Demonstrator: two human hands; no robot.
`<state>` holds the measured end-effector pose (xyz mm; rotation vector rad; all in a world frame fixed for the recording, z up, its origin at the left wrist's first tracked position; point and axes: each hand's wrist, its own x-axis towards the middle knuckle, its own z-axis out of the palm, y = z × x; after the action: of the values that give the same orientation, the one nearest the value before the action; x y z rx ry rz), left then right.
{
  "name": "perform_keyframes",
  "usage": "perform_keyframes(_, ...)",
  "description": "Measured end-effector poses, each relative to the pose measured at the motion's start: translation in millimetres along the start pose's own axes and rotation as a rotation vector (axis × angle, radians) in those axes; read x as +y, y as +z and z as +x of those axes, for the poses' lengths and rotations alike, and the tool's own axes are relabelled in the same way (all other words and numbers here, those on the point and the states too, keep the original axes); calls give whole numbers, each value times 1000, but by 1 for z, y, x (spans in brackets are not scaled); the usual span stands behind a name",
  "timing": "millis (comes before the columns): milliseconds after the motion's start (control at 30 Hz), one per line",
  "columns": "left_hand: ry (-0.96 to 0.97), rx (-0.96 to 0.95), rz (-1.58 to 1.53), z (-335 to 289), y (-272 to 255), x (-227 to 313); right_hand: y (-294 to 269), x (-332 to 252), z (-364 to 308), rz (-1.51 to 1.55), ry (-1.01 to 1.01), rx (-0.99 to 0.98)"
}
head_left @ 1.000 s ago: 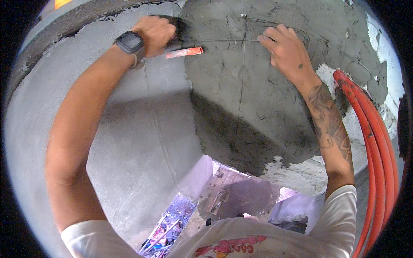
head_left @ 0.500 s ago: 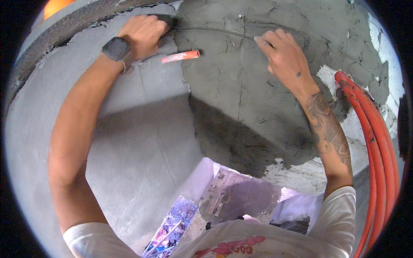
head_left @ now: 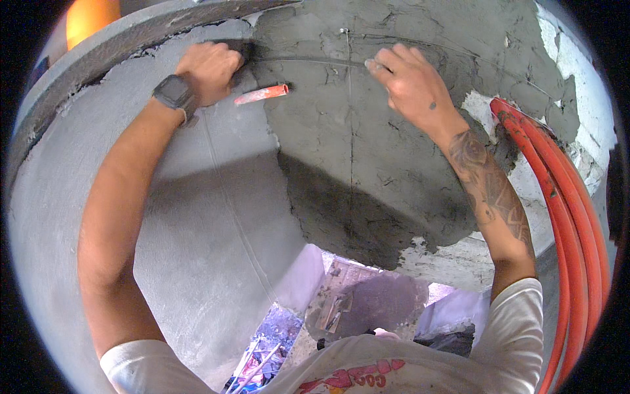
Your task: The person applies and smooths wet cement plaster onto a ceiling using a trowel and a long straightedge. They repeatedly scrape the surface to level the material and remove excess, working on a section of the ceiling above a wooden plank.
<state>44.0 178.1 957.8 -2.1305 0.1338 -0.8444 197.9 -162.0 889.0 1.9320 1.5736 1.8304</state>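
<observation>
Both of my arms reach up to a curved wall with wet grey plaster (head_left: 315, 125). A thin string (head_left: 305, 60) spans the plaster between my hands. My left hand (head_left: 209, 69), with a dark watch (head_left: 176, 90) on the wrist, is closed in a fist at the string's left end, resting near the wall; its fingertips are hidden. My right hand (head_left: 413, 82) pinches the other end between thumb and fingers. Just above the string a nail (head_left: 343, 31) stands in the plaster, with a thin line (head_left: 350, 131) hanging down from it. A short red tube (head_left: 262, 94) sticks out below my left hand.
Several red flexible conduits (head_left: 564, 177) bend down from the wall at the right. A second line runs from the nail to the right. Smoother grey plaster (head_left: 197, 230) covers the left side. Far below, a trowel-like tool (head_left: 336, 308) lies on a board.
The whole view has shifted, moving the wall slightly left and down in it. My left hand sits a little lower on the wall, and the string runs more level. Both hands keep their grip.
</observation>
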Motion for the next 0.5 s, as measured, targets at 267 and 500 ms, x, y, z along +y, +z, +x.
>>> perform_keyframes(267,85,155,-97,0,1,-5,-16,-5,-15,19,49,11)
perform_keyframes(500,13,103,-391,7,-36,-19,-57,15,-1,294,367,149)
